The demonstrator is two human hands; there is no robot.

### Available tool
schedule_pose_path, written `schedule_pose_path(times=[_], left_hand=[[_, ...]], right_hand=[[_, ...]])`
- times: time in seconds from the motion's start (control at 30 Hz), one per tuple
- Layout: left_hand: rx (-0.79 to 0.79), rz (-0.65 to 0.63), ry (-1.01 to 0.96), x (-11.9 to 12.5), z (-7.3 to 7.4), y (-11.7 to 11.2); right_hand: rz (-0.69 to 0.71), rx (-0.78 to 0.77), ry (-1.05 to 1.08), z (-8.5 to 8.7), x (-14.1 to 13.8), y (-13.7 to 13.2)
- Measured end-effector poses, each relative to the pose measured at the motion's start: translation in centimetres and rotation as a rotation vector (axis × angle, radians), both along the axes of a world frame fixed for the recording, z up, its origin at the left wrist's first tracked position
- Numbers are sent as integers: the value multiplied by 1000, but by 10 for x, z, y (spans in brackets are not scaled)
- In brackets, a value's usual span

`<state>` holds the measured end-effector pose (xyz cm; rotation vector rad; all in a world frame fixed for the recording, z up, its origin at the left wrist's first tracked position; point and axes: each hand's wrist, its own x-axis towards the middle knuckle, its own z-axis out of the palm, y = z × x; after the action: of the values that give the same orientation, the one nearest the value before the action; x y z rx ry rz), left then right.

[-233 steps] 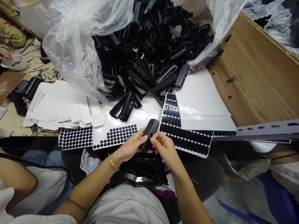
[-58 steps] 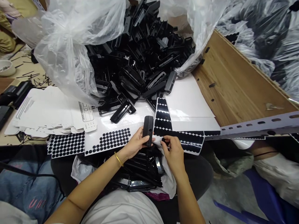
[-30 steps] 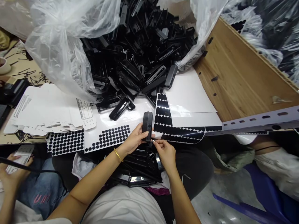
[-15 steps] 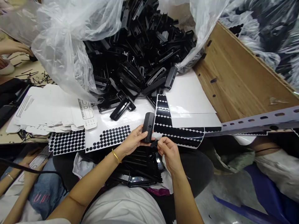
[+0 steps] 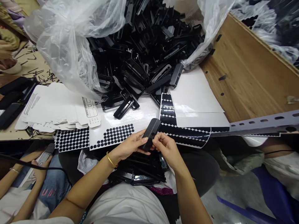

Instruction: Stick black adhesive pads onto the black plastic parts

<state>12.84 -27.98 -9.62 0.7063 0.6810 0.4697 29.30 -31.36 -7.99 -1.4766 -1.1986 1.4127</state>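
My left hand, with a gold bangle at the wrist, is closed around a black carbon-pattern plastic piece, tilted up to the right. My right hand pinches at the piece's lower end with thumb and fingertips; what it presses there is too small to name. Just beyond the hands lies a white sheet of black oval stickers. A sheet of small black round stickers lies to the left. A pile of black plastic pieces rests in my lap.
A big heap of black plastic parts spills from a clear plastic bag at the back. Flat white cartons lie at left. A wooden board and a grey perforated rail are at right. Another person's hands work at lower left.
My right hand came from the oval sticker sheet to the black piece and now pinches its lower end. My left hand tilted the piece to the right.
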Motion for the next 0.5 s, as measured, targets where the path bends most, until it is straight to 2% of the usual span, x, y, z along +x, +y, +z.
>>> schedule_pose_path(times=[0.5], left_hand=[[19, -19, 22, -1, 6, 0]], right_hand=[[79, -26, 0, 9, 4, 6]])
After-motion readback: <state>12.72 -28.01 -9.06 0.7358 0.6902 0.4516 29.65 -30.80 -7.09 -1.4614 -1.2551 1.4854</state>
